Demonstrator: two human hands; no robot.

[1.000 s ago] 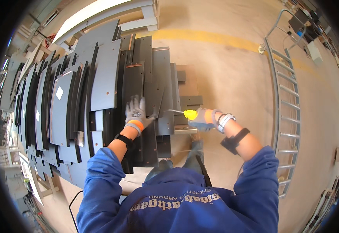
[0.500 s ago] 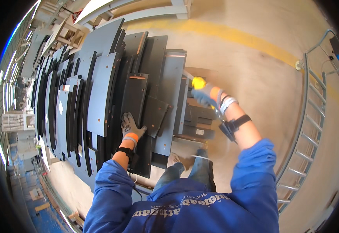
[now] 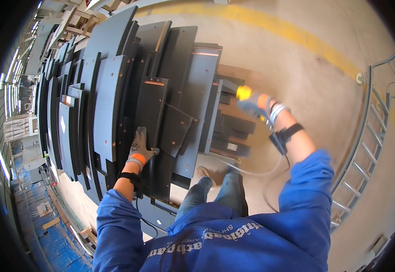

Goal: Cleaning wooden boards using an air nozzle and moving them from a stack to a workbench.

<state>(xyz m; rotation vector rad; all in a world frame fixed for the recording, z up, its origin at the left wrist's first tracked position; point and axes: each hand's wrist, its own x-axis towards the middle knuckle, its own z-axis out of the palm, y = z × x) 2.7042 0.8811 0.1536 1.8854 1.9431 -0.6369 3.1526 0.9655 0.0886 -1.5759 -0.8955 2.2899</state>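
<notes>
My left hand (image 3: pixel 142 147), in a grey glove with an orange cuff, lies on a dark panel (image 3: pixel 151 106), its fingers stretched out and the thumb apart. This panel leans among many other dark boards standing on edge in a row. Beside it is a smaller tilted board (image 3: pixel 175 129) with copper-coloured holes. My right hand (image 3: pixel 253 105), also gloved, is closed around a yellow air blow gun (image 3: pixel 243 93). Its thin nozzle, blurred, points left toward the edge of a grey-blue board (image 3: pixel 199 86). A pale hose (image 3: pixel 256 173) hangs below my right forearm.
More dark panels (image 3: pixel 229 129) lie low on brown cardboard (image 3: pixel 240 72) right of the row. A metal ladder (image 3: pixel 365 147) lies along the right side. A yellow line (image 3: pixel 279 29) crosses the floor at the back. My shoe (image 3: pixel 204 174) stands close to the boards.
My view has shifted, so the boards sit further left and higher. My right hand, with the blow gun, appears a little further right; more hose shows. My left hand stays on the panels.
</notes>
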